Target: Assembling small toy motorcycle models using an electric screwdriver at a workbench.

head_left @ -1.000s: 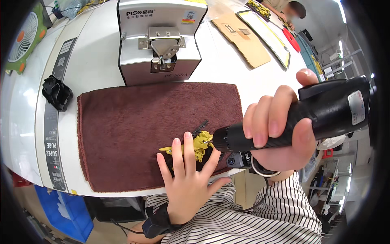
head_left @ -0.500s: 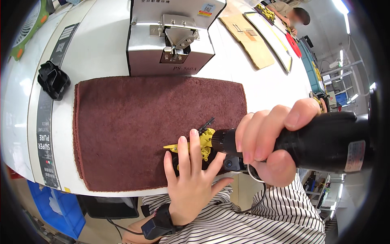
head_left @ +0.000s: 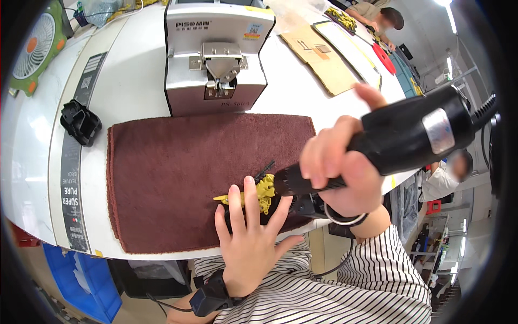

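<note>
My right hand [head_left: 345, 167] is wrapped round a black electric screwdriver [head_left: 410, 132], smeared a little by motion. The tool leans down to the left, and its nose meets or hovers just over a small yellow part [head_left: 264, 191] with a black rod-like piece [head_left: 264, 170] at its far side; the very tip cannot be made out. My left hand [head_left: 250, 245] lies with fingers spread over the yellow part and something black beneath it, hiding much of both. The parts rest on a brown towel [head_left: 167, 173]. A black device [head_left: 208, 298] is strapped to my left wrist.
A grey screw feeder machine [head_left: 216, 65] stands behind the towel. At the left are a black plastic tray [head_left: 81, 123] and a green fan [head_left: 38, 48]. Cardboard [head_left: 318, 59] lies at the back right. Two other people sit further off. A blue bin [head_left: 81, 281] is below the table.
The screwdriver's rear end has swung up and away, so the tool now slants more steeply. My left hand stays on the yellow part. The whole view has shifted slightly.
</note>
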`<state>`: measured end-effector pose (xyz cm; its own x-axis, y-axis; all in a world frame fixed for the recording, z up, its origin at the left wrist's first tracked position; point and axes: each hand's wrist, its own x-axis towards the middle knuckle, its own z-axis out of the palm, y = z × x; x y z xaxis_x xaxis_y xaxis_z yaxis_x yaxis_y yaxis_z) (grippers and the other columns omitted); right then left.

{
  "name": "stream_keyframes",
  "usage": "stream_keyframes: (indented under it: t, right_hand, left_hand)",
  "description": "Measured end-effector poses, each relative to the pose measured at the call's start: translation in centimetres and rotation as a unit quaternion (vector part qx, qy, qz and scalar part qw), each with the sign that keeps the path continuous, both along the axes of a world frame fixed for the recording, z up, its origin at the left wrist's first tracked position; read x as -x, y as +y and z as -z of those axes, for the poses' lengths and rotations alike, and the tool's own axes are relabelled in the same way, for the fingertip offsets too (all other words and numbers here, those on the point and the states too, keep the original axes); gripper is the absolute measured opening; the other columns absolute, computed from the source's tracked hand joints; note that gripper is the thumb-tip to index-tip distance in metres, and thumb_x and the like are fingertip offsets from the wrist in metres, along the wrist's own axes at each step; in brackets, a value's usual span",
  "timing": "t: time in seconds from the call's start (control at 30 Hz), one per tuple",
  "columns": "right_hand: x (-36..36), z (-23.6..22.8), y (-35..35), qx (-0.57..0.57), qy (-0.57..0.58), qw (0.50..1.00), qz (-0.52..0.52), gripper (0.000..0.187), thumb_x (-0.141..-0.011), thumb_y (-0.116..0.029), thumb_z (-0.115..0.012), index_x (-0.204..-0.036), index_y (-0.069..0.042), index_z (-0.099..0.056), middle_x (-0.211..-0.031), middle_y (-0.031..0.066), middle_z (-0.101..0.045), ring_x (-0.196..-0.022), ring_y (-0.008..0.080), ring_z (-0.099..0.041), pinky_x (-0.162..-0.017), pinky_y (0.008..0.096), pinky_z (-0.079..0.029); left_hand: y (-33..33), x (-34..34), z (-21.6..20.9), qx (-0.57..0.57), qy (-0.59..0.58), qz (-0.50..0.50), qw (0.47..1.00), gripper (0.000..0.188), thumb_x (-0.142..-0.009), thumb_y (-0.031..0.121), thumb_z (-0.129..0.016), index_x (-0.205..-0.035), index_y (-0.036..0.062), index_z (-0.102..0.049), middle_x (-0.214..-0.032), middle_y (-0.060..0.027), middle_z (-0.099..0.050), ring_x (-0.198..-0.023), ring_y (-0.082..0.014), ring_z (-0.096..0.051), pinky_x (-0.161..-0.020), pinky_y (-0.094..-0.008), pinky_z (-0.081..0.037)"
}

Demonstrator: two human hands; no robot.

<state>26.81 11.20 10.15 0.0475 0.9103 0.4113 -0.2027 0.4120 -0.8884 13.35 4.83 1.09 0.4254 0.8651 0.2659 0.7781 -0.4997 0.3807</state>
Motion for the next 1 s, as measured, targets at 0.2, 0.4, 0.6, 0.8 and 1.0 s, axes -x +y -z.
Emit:
stream_keyframes:
  t: [0.2, 0.4, 0.6, 0.8, 1.0]
  right_hand:
    - [-3.2, -3.2, -0.6, -0.170, 0.057, 0.983, -0.027, 0.058, -0.097, -0.028, -0.044, -0.142, 0.000, -0.022, -0.071, 0.0023, -0.044, -0.055, 0.0114, -0.046, -0.056, 0.0294, -0.040]
    - [-5.0, 0.3, 0.8, 0.067, 0.181, 0.974, 0.119, 0.035, -0.091, -0.012, -0.054, -0.122, -0.004, -0.040, -0.070, 0.0051, -0.051, -0.056, 0.0162, -0.051, -0.056, 0.0320, -0.045]
    - [-6.2, 1.0, -0.6, 0.082, 0.216, 0.958, 0.168, 0.043, -0.095, -0.037, -0.048, -0.129, -0.012, -0.039, -0.068, -0.0011, -0.047, -0.051, 0.0092, -0.045, -0.054, 0.0301, -0.041]
    - [-3.1, 0.1, 0.6, -0.062, 0.199, 0.978, 0.012, 0.051, -0.082, -0.001, -0.061, -0.125, 0.002, -0.034, -0.068, 0.0066, -0.056, -0.055, 0.0135, -0.055, -0.055, 0.0267, -0.046]
    - [-2.1, 0.0, 1.0, -0.047, -0.030, 0.998, -0.001, 0.045, -0.077, 0.006, -0.057, -0.116, 0.001, -0.034, -0.063, 0.0079, -0.055, -0.051, 0.0133, -0.055, -0.052, 0.0262, -0.048]
  left_hand:
    - [0.2, -0.6, -0.2, -0.013, -0.009, 0.016, 1.000, 0.074, -0.064, 0.068, -0.064, -0.129, 0.0340, -0.053, -0.139, -0.0239, -0.037, -0.123, -0.0420, -0.037, -0.093, -0.0553, -0.033]
    - [0.3, 1.1, -1.2, 0.045, -0.009, 0.021, 0.999, 0.063, -0.075, 0.063, -0.060, -0.128, 0.0288, -0.053, -0.139, -0.0262, -0.036, -0.124, -0.0422, -0.036, -0.095, -0.0536, -0.030]
    - [0.1, 0.2, -1.2, -0.015, 0.027, 0.036, 0.999, 0.057, -0.077, 0.063, -0.059, -0.125, 0.0320, -0.055, -0.137, -0.0268, -0.038, -0.121, -0.0415, -0.039, -0.092, -0.0524, -0.034]
    - [0.2, -0.5, -1.1, -0.047, 0.067, 0.014, 0.997, 0.061, -0.075, 0.066, -0.058, -0.129, 0.0369, -0.052, -0.136, -0.0244, -0.040, -0.119, -0.0398, -0.041, -0.091, -0.0516, -0.035]
    - [0.2, -0.5, -0.5, -0.062, 0.063, 0.003, 0.996, 0.062, -0.075, 0.069, -0.055, -0.129, 0.0385, -0.052, -0.133, -0.0235, -0.043, -0.118, -0.0384, -0.043, -0.091, -0.0500, -0.035]
